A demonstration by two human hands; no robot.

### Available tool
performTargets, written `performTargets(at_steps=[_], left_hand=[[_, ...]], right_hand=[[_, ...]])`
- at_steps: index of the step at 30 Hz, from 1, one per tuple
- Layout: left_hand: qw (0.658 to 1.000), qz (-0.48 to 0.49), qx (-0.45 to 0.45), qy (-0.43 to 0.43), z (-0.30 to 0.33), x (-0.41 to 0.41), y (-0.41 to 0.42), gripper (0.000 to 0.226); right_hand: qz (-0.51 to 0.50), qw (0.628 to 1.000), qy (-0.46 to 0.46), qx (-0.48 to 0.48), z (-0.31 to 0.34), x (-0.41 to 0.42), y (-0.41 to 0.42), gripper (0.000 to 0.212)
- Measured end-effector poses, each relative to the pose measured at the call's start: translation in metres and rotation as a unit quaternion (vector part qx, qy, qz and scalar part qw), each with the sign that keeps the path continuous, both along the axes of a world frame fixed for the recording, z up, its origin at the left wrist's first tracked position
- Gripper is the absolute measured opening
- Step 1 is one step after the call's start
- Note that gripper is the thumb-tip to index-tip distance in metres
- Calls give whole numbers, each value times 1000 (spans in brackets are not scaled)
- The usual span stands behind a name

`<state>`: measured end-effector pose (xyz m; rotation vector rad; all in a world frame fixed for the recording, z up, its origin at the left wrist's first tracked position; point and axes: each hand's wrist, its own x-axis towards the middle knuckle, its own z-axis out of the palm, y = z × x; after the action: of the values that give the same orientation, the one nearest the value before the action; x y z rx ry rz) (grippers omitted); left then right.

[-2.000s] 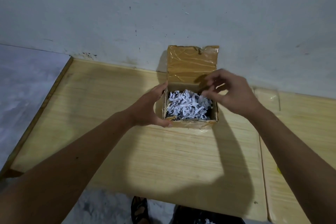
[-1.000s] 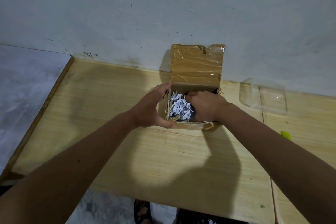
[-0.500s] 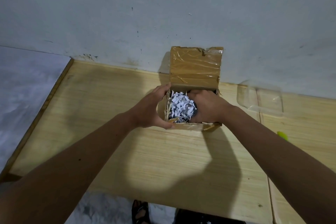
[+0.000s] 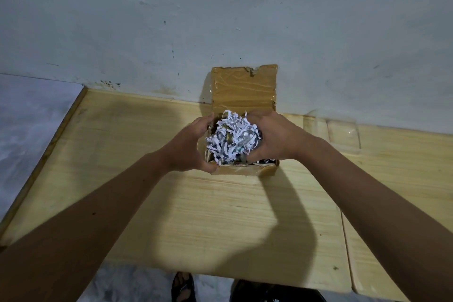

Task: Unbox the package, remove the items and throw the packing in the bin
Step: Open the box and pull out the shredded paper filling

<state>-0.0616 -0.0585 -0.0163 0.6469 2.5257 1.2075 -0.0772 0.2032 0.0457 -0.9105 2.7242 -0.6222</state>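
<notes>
Head view: wooden table [image 4: 220, 223] against wall, cardboard box [image 4: 245, 169] at far edge, lid up. Left hand [image 4: 188, 147] clamps box left side. Right hand [image 4: 274, 137] inside from right, closed on shredded paper [image 4: 231, 138]. Paper lies between hands, right hand nearer; lift goes straight up.

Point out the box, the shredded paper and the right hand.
box [image 4: 245, 86]: head view, on the open taped flap.
shredded paper [image 4: 231, 140]: head view, middle of the wad.
right hand [image 4: 277, 136]: head view, back of the hand.
</notes>
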Motion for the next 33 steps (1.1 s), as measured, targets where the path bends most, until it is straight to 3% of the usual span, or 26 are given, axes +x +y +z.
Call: performTargets(at_steps=[8,10,14,18,23,29,33], left_hand=[[1000,1,-9,16,-4,3,1,133],[1000,4,2,-4,-4,2,1,135],[998,16,25,-50,-6,2,-2,128],[997,28,18,-73,-3,-1,-5,131],[999,32,6,-39,1,-9,-25,134],[996,45,-17,-71,2,-17,-48,148],[994,48,-4,-96,-6,-17,-48,140]], right_hand=[[5,1000,7,-7,15,5,-1,57],[1,1000,7,-10,19,6,2,59],[-20,1000,7,-9,21,9,20,44],[-61,998,12,-1,19,15,52,50],[-102,994,-12,27,1,29,90,44],[-113,991,-59,49,-32,47,107,47],[-102,990,-74,65,-63,58,100,58]])
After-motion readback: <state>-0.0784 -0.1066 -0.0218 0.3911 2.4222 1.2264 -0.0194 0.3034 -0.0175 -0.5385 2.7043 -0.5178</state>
